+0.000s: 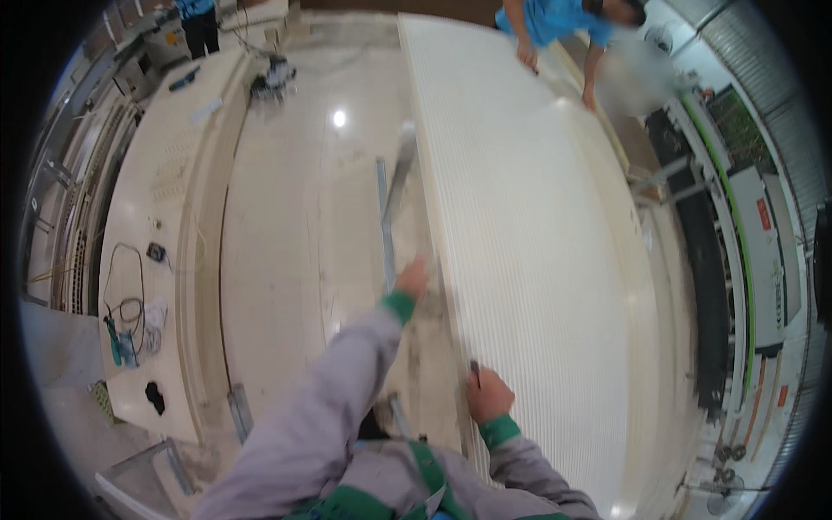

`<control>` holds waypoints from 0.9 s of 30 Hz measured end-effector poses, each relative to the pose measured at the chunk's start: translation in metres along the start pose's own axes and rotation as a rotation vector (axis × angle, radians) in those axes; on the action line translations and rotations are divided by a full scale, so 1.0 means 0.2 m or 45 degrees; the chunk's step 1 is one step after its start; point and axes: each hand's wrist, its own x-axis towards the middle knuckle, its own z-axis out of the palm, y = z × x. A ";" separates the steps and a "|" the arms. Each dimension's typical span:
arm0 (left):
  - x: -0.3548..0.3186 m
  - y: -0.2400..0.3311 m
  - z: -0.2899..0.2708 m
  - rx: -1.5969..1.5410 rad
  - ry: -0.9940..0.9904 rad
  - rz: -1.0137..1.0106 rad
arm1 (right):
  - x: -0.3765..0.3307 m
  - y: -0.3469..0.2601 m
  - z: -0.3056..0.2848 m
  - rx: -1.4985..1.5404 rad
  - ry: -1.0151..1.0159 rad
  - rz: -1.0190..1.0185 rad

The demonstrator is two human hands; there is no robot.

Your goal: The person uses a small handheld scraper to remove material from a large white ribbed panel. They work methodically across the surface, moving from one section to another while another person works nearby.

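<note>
A long white panel with fine lengthwise ribs point(537, 225) lies in front of me, on what looks like a stack. My right hand point(490, 396) is closed at its left edge, round a small dark tool point(475, 373) whose kind I cannot make out. Just off that same edge, farther along, my left hand point(412, 277) is smeared by motion, so its fingers do not show clearly. Beyond it is a blurred grey strip point(400, 173); whether the hand touches it cannot be seen.
A co-worker in a blue shirt point(555, 22) leans over the panel's far right side. To the left stands a long pale stack point(165, 217) with a corded tool point(117, 342) on it. Metal bars point(384, 217) stand between the stacks. Machinery point(754, 234) lines the right side.
</note>
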 end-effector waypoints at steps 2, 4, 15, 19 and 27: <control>0.05 0.20 0.18 -0.085 0.134 -0.065 | -0.64 0.21 0.05 -0.075 0.089 -0.039; 0.06 0.29 0.26 -0.001 0.194 -0.309 | -1.16 0.36 0.05 -0.041 0.050 0.083; -0.01 0.40 0.25 0.166 0.312 -0.259 | -0.20 0.04 0.04 0.168 0.314 -0.065; -0.05 0.47 0.21 0.210 0.285 -0.340 | 0.36 -0.19 -0.05 0.269 0.283 -0.086; -0.03 0.37 0.23 0.246 0.278 -0.242 | -0.54 0.14 0.00 0.037 0.010 0.113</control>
